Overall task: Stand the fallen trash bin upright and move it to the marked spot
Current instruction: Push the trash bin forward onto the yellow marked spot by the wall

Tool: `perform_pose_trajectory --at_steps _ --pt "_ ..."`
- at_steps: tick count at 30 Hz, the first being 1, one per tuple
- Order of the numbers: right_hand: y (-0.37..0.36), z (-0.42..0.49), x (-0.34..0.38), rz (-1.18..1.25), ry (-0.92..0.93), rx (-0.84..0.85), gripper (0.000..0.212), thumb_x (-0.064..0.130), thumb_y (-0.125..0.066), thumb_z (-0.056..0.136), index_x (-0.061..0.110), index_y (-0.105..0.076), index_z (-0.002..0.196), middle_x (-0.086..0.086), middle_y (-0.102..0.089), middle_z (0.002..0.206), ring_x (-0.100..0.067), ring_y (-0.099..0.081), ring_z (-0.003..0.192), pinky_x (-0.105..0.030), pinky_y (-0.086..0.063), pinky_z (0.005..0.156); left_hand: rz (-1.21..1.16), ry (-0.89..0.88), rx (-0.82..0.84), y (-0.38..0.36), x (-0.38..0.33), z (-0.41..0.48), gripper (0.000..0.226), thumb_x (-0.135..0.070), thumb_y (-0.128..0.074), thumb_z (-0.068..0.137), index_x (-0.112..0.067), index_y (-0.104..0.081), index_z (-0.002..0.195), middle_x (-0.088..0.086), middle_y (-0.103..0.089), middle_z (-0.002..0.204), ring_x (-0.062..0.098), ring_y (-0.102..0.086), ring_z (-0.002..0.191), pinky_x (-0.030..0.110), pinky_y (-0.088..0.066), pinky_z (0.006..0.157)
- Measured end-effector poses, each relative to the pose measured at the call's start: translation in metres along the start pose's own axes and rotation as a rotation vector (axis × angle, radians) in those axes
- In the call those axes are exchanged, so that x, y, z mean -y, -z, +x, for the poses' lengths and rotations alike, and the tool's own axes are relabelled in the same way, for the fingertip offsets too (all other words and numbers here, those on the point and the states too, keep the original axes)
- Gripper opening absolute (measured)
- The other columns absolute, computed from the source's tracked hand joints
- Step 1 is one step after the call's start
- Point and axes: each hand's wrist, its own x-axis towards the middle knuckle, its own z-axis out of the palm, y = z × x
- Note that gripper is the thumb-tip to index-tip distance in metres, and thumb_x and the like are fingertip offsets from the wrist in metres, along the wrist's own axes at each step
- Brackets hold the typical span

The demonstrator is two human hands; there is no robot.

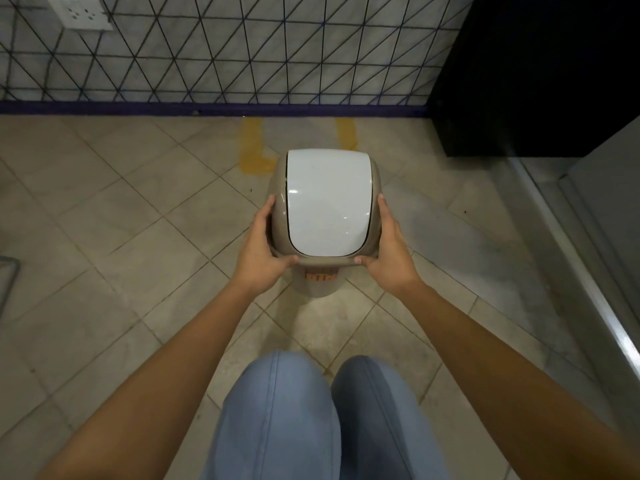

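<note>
A small beige trash bin [320,284] with a white swing lid [329,202] stands upright in the middle of the tiled floor, seen from above. My left hand [263,244] grips the left side of its top rim, thumb on the near edge. My right hand [388,244] grips the right side the same way. An orange label shows on the bin's near wall. Yellow painted marks [252,147] lie on the floor just beyond the bin, near the wall; the bin's far edge overlaps them and hides part of them.
A tiled wall with dark diagonal lines and a dark baseboard [207,108] runs across the back. A black cabinet [533,74] fills the far right corner. A metal threshold [588,271] runs along the right. My knees in blue trousers [322,417] are below.
</note>
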Motion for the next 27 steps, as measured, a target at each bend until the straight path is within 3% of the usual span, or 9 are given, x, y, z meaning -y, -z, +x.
perform_pose_trajectory --at_steps 1,5,7,12,19,21,27 --pt "0.0 0.004 0.001 0.013 -0.016 -0.006 0.115 -0.004 -0.074 0.067 0.031 -0.001 0.148 0.001 -0.022 0.151 -0.013 -0.022 0.138 -0.023 -0.021 0.106 -0.03 0.012 -0.001 -0.001 0.0 0.003 0.11 0.006 -0.078 0.065 -0.018 -0.012 0.149 0.0 -0.029 0.152 -0.004 -0.029 0.129 0.001 -0.028 0.099" --pt "0.0 0.022 0.008 0.035 -0.096 -0.006 0.106 -0.002 -0.077 0.065 0.024 -0.015 0.147 -0.002 -0.034 0.144 -0.018 -0.034 0.133 -0.035 -0.032 0.11 -0.044 0.08 0.032 0.004 -0.001 0.019 0.11 0.007 -0.076 0.068 -0.018 -0.007 0.15 0.001 -0.025 0.154 0.011 -0.026 0.139 0.034 -0.028 0.115" --pt "0.0 0.029 0.012 0.007 -0.112 -0.001 0.103 0.0 -0.079 0.064 0.021 -0.02 0.146 -0.003 -0.037 0.141 -0.019 -0.038 0.13 -0.036 -0.034 0.109 -0.043 0.092 0.057 0.007 -0.002 0.03 0.112 0.008 -0.076 0.066 -0.017 -0.006 0.15 0.001 -0.025 0.154 0.014 -0.027 0.139 0.039 -0.028 0.115" --pt "0.003 0.045 0.019 -0.054 -0.136 0.0 0.101 0.002 -0.082 0.061 0.018 -0.025 0.143 -0.007 -0.036 0.139 -0.023 -0.04 0.127 -0.028 -0.034 0.1 0.018 0.142 0.09 0.014 0.001 0.051 0.116 0.0 -0.081 0.064 -0.022 -0.006 0.15 0.005 -0.022 0.152 0.018 -0.027 0.14 0.043 -0.027 0.115" --pt "0.007 0.076 0.008 -0.015 -0.187 0.037 0.109 0.005 -0.083 0.061 0.013 -0.017 0.147 -0.012 -0.035 0.146 -0.026 -0.034 0.135 -0.036 -0.03 0.111 -0.132 0.237 0.134 0.014 0.007 0.078 0.112 0.007 -0.076 0.067 -0.02 -0.005 0.15 -0.001 -0.032 0.148 0.014 -0.035 0.13 0.04 -0.038 0.108" --pt "0.007 0.084 0.005 0.014 -0.222 0.053 0.109 0.006 -0.083 0.061 0.01 -0.015 0.146 -0.013 -0.035 0.147 -0.027 -0.033 0.136 -0.031 -0.03 0.108 -0.158 0.295 0.131 0.016 0.011 0.087 0.114 0.005 -0.076 0.069 -0.02 0.0 0.15 0.002 -0.031 0.15 0.018 -0.036 0.132 0.042 -0.039 0.107" --pt "0.013 0.104 0.0 0.043 -0.194 0.039 0.094 0.006 -0.084 0.06 0.013 -0.034 0.139 -0.007 -0.048 0.137 -0.022 -0.045 0.126 -0.022 -0.034 0.093 -0.173 0.326 0.116 0.012 0.015 0.108 0.109 0.002 -0.076 0.07 -0.019 -0.005 0.15 0.005 -0.032 0.151 0.021 -0.039 0.131 0.042 -0.039 0.107"
